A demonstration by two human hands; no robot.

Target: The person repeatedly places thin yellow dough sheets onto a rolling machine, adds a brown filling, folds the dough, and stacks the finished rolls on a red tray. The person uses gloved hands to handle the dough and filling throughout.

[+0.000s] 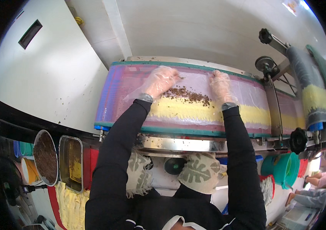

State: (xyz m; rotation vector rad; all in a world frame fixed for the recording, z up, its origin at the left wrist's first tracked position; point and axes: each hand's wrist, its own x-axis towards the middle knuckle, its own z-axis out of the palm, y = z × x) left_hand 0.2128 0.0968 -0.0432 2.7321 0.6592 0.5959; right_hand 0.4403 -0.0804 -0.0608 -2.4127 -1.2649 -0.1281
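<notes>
A strip of yellow dough-like material (186, 110) lies on clear plastic film (250, 93) over a purple mesh belt (131, 86) with green edges. Loose brown crumbs (184, 94) form a band along the far side of the strip. My left hand (163, 79), in a clear plastic glove, is left of the crumbs, its fingers bent by the far part of the film. My gloved right hand (220, 83) is curled to their right, also by the film. Whether either hand grips anything is hidden by the fingers.
A roller (309, 83) with yellow residue and a black knob (298, 141) stand at right. At left are a round tub of brown crumbs (45, 158), a metal tray (71, 164) and yellow strips (72, 205). A green bucket (281, 169) stands lower right, near another person's legs (306, 198).
</notes>
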